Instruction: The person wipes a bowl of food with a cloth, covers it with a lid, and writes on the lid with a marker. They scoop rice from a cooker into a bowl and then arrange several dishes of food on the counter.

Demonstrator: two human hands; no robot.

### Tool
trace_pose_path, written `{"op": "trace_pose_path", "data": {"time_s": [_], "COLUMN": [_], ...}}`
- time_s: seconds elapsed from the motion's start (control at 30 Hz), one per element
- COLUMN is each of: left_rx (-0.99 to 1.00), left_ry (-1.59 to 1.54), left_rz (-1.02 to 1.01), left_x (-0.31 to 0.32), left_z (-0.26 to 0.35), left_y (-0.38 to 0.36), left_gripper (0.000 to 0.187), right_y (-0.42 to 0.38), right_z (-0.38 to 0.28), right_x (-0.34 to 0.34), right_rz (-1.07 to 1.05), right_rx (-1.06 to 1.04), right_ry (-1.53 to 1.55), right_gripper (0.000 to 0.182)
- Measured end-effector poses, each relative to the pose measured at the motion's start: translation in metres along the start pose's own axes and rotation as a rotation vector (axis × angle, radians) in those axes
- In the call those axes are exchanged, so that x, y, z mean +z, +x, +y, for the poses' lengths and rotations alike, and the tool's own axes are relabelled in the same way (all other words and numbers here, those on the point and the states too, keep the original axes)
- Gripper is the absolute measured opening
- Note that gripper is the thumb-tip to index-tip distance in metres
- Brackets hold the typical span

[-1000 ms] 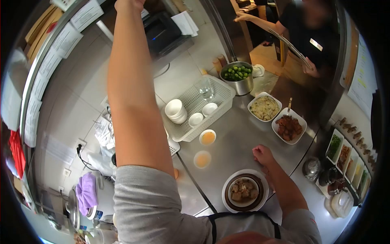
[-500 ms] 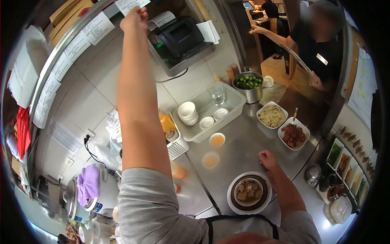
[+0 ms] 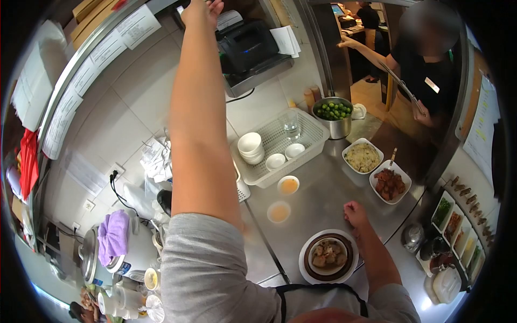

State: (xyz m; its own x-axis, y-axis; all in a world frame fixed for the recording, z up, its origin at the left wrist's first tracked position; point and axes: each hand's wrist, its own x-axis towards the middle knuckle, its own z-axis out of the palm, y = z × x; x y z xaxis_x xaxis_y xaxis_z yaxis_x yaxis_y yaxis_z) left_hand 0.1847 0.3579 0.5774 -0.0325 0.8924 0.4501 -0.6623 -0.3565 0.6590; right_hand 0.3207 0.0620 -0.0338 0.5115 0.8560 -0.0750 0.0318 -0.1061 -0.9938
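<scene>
My left hand is stretched far up to the frame's top edge, beside the black receipt printer. Its fingers look curled, but the edge cuts them off, so what they hold is hidden. Low over the steel counter, my right hand is closed in a loose fist with nothing visible in it. Below it stands a brown-rimmed bowl of pale meat pieces on a white plate. Several order tickets hang in a row along the shelf rail.
Behind the counter sit a perforated basket with white bowls and a glass, and a pot of green vegetables. Two square dishes of food stand at right, near condiment trays. A person holds a clipboard in the doorway.
My left hand has moved up and right, away from the ticket it was touching on the rail; that ticket is out of sight now. My right hand has stayed nearly still.
</scene>
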Motion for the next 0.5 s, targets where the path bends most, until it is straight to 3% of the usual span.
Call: {"op": "trace_pose_path", "data": {"time_s": [0.1, 0.17, 0.3, 0.43, 0.5], "left_rx": [0.158, 0.215, 0.243, 0.247, 0.237], "left_ry": [-0.026, -0.078, 0.02, 0.02, 0.061], "left_rz": [-0.088, 0.127, 0.192, -0.101, -0.09], "left_x": [-0.042, -0.064, -0.091, -0.096, -0.084], "left_z": [0.03, 0.046, 0.075, 0.073, 0.065], "left_y": [-0.054, -0.049, -0.021, -0.015, -0.029], "left_gripper": [0.048, 0.054, 0.049, 0.026, 0.019], "right_y": [-0.003, 0.0, -0.002, -0.005, -0.002], "right_z": [-0.005, 0.002, -0.003, -0.011, -0.005], "right_x": [0.0, 0.0, 0.002, 0.003, 0.002], "right_rz": [-0.006, -0.006, 0.003, 0.01, 0.013], "right_rx": [0.01, -0.007, -0.014, -0.026, -0.016], "right_ry": [0.025, 0.019, 0.016, 0.02, 0.017], "right_gripper": [0.009, 0.009, 0.009, 0.006, 0.006]}}
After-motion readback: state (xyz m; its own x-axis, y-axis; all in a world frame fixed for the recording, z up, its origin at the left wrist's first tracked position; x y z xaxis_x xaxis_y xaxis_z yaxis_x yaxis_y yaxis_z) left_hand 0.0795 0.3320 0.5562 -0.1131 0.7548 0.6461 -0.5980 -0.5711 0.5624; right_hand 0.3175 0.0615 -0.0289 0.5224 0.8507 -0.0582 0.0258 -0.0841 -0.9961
